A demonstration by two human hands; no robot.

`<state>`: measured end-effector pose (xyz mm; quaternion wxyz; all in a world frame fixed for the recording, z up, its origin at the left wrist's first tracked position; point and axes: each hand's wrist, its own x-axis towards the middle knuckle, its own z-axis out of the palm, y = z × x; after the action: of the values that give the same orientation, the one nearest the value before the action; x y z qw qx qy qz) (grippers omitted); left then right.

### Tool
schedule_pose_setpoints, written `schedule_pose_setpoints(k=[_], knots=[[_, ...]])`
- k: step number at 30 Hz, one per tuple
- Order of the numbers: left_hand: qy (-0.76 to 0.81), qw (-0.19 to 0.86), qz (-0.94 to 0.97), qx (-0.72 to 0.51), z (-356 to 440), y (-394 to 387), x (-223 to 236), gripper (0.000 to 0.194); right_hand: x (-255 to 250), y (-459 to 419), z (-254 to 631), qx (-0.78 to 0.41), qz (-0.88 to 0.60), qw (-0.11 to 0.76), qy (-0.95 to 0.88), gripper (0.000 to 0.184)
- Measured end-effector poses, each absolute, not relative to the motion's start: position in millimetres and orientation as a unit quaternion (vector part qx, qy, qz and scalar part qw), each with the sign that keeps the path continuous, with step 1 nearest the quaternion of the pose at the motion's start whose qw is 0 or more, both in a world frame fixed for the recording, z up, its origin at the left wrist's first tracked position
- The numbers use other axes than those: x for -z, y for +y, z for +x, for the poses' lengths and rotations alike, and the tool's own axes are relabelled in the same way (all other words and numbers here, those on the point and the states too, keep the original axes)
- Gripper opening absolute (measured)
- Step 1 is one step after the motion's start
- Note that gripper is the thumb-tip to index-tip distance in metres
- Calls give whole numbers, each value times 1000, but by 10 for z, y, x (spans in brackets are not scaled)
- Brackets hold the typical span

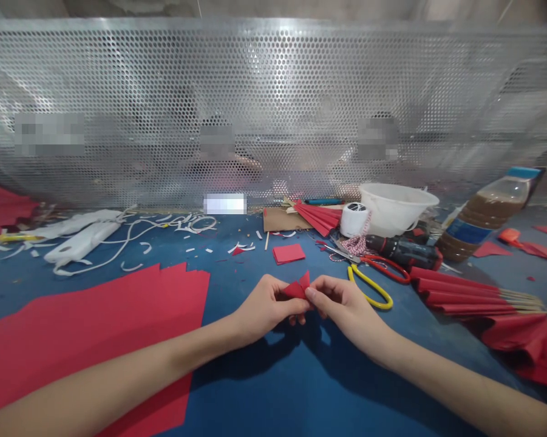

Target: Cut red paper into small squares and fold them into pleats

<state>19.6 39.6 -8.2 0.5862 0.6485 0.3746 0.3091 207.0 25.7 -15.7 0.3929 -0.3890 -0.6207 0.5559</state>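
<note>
A small folded piece of red paper (294,290) is pinched between my two hands above the blue tabletop (328,388). My left hand (266,308) grips its left side, thumb on top. On the other side, the thumb and fingers of my right hand (341,303) press the paper's right edge, touching my left fingertips. Just beyond my hands lies a small stack of red paper pieces (288,254). Close to my right hand rest scissors (377,285) with yellow and red handles. Large red paper sheets (118,328) spread beneath and beside my left forearm.
A white power strip (84,243) with cords lies back left. Toward the back right stand a white bowl (396,206), a spool of string (356,220), a power drill (405,250) and a tilted bottle (482,212). Pleated red paper (478,303) lies right; a perforated metal screen (273,91) rises behind.
</note>
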Motion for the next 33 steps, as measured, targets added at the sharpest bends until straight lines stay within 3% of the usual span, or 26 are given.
schedule_pose_setpoints(k=[13,33], knots=[[440,498,654,-362,202,420,45,29,128,248,2093,-494,-434,345,-670,37],[432,530,642,-348,176,444,108,31,151,241,2117,-461,-473,402,-635,29]])
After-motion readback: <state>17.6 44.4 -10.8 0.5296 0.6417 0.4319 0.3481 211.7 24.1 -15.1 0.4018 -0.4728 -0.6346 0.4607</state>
